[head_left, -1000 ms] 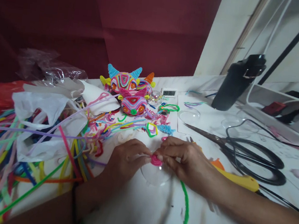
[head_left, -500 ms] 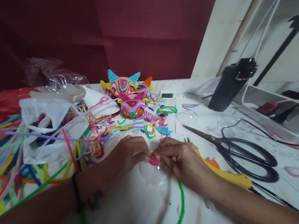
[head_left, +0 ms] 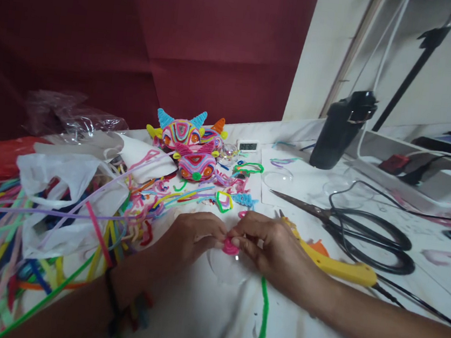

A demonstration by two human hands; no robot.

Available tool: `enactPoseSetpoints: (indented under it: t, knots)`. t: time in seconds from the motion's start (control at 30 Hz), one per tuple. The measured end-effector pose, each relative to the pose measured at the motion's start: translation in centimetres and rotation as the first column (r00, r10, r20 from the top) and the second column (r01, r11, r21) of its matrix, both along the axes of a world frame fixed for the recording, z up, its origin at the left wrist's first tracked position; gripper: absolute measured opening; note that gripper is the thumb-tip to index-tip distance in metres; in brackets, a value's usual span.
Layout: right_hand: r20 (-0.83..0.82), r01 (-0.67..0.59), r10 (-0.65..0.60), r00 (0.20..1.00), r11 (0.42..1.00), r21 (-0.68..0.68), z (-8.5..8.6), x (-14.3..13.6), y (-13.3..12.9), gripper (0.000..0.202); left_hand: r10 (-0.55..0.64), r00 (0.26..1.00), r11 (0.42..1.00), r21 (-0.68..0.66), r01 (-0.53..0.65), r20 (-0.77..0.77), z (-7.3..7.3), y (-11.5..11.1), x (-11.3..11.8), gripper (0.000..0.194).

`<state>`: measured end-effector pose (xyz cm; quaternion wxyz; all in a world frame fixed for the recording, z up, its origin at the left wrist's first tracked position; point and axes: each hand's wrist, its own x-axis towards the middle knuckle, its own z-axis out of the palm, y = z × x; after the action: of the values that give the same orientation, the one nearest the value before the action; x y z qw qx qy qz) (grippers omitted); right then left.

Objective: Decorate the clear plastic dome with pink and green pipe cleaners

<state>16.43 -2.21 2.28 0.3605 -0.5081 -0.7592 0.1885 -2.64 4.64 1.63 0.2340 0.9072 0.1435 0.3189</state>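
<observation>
Head view shows left hand (head_left: 191,235) and right hand (head_left: 270,244) still pinching the pink coil (head_left: 231,248) over the clear dome (head_left: 224,271) on the worktop (head_left: 288,336), little changed from a second ago, so the handwork seems unfinished.

Single head-worn view, forward and down

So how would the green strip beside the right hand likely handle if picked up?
The green strip would probably bend easily, since it lies in a gentle curve. It's likely light, being so thin. Its fuzzy-looking surface suggests it shouldn't slip much in the right hand.
</observation>
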Motion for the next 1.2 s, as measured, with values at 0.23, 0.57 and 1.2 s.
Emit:
enactPoseSetpoints:
  t: [0.23,0.57,1.2]
  knots:
    - [-0.002,0.091,-0.091,0.996,0.996,-0.002,-0.4,-0.2,-0.6,0.017,0.002,1.0,1.0,0.027,-0.002,0.003,-0.1,0.0,-0.1,0.024]
    - [-0.014,0.065,-0.066,0.998,0.997,-0.045,0.0,0.7,-1.6,0.022,0.019,0.997,0.985,0.17,-0.006,-0.08,0.3,-0.2,-0.3,0.024]
    - [-0.001,0.078,-0.078,0.997,0.993,0.087,-0.4,0.3,-2.1,0.027,0.006,0.998,0.975,0.222,0.007,-0.062,-0.1,-0.2,-0.1,0.015]
